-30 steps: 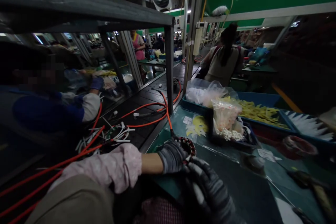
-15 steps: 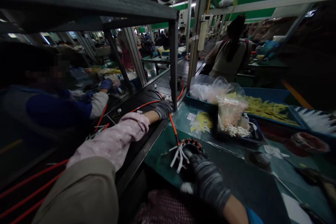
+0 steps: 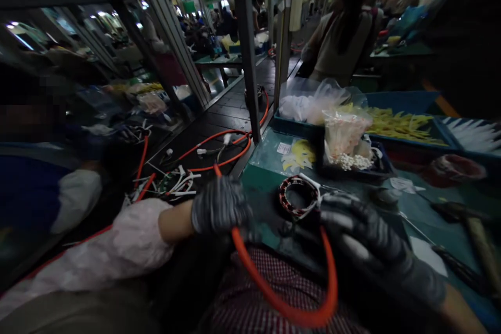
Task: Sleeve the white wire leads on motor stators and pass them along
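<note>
My left hand [image 3: 223, 206], in a grey striped glove, is closed around an orange cable [image 3: 287, 315]. The cable loops down past my lap and rises to my right hand [image 3: 360, 227], also gloved. The right fingers are wrapped over the cable's end, just beside a ring-shaped motor stator [image 3: 298, 197]. The stator has copper-red windings and white ties, and it is over the green work surface [image 3: 258, 188]. White sleeved leads run from the stator's upper right edge toward my right fingertips. Where the cable meets the stator is hidden by that hand.
A dark slatted conveyor [image 3: 229, 112] on the left carries coiled orange cables [image 3: 250, 141] and white-wired ends. A metal post [image 3: 246, 52] rises ahead. Blue bins hold yellow pieces [image 3: 403, 122]; a bag [image 3: 346, 133] stands nearer. A hammer [image 3: 479, 240] lies right. Co-workers sit left and ahead.
My left hand has come back from the post toward my lap, gripping the cable. The cable now loops low between my hands. The stator shows more clearly, and my right hand has moved right.
</note>
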Tool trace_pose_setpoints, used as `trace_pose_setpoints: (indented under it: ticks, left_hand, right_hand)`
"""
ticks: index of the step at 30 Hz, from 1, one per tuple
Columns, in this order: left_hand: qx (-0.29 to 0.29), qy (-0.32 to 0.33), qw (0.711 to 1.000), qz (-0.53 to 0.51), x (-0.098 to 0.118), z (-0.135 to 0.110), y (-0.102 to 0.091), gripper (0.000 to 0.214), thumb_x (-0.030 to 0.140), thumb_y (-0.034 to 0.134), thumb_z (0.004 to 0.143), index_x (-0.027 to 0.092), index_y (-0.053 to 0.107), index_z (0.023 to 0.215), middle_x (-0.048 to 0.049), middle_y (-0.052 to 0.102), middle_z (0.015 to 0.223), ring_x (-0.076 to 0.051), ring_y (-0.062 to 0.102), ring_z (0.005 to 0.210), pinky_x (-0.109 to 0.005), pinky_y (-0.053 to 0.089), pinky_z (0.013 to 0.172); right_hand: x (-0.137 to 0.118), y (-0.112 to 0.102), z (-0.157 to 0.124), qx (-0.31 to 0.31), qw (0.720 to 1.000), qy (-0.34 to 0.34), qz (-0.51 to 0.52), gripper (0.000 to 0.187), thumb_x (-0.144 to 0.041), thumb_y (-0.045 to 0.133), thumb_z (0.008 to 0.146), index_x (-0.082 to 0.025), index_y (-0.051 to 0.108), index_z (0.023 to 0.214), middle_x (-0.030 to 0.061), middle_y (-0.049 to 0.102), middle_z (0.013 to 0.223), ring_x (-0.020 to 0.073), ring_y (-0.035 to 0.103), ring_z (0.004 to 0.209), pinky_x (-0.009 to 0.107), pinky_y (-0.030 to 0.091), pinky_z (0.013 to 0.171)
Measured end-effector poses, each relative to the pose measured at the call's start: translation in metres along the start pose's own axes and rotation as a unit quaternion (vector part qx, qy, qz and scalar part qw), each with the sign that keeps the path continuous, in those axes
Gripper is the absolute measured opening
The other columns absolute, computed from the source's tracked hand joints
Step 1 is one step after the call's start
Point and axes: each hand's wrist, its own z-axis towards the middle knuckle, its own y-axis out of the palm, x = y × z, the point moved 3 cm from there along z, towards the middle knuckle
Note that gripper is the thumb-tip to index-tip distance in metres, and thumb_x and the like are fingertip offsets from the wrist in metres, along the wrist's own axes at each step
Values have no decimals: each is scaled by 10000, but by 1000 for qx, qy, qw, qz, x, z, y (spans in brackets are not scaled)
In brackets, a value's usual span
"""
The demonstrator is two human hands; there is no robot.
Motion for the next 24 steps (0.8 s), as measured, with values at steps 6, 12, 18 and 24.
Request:
trace_pose_setpoints:
  ticks: [6,12,18,24]
  left_hand:
    - [-60,385,911,135,55,2,50,204,368,829,884,241,693,798,-19,756,755,-220,690,720,-393,542,678]
    - [50,306,938,157,9,104,50,370,508,657,1073,312,716,1381,-54,665,1602,-270,580,1515,-560,348,1359]
    - [71,295,944,131,23,106,75,388,525,687,1059,318,727,1385,-61,698,1563,-265,603,1500,-504,359,1384]
    - [130,302,940,96,12,83,48,244,263,641,1070,372,786,1234,16,785,1420,-235,662,1437,-529,442,1334]
  right_hand:
    - [-42,18,-39,-57,995,-85,13,394,-433,582,1061,-315,753,1395,61,669,1559,300,548,1487,525,373,1319]
    - [-27,26,-35,-17,992,-54,-113,244,-208,617,1044,-221,778,1227,101,804,1285,278,667,1262,457,551,1101]
    - [-5,36,31,-125,982,-10,-138,399,-416,725,1032,-159,766,1334,179,793,1296,329,707,1096,517,607,984]
    - [12,43,69,-229,966,-91,-83,324,-398,781,986,-207,827,1244,138,775,1352,305,702,1111,471,626,966]
